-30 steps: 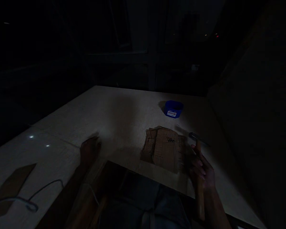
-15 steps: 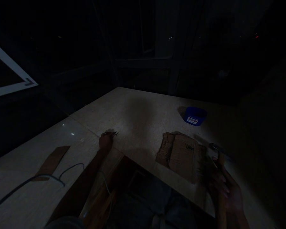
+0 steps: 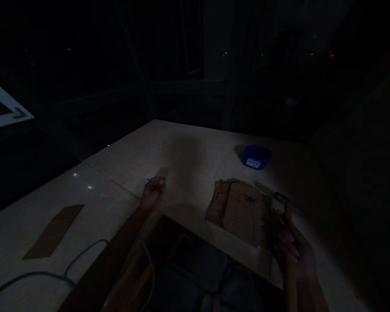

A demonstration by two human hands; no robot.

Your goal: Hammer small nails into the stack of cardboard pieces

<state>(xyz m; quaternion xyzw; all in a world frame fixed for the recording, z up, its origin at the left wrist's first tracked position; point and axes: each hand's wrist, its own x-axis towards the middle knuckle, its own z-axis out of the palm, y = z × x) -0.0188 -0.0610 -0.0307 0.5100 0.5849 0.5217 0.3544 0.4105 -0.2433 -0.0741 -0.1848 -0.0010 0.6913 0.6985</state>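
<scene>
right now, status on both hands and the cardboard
Right hand gripping hammer. Left hand partly curled, contents too dark to identify. Cardboard on table between hands, blue container beyond, apart.

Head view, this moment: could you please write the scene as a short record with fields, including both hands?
Right hand: grips hammer by its wooden handle
Left hand: fingers curled on thin dark item, too dim to identify
Between hands: layered cardboard on pale table, nearer the right hand
Beyond cardboard: blue container with label; inside too dark to read
Far left: flat cardboard piece, cable
Light: very dim
</scene>
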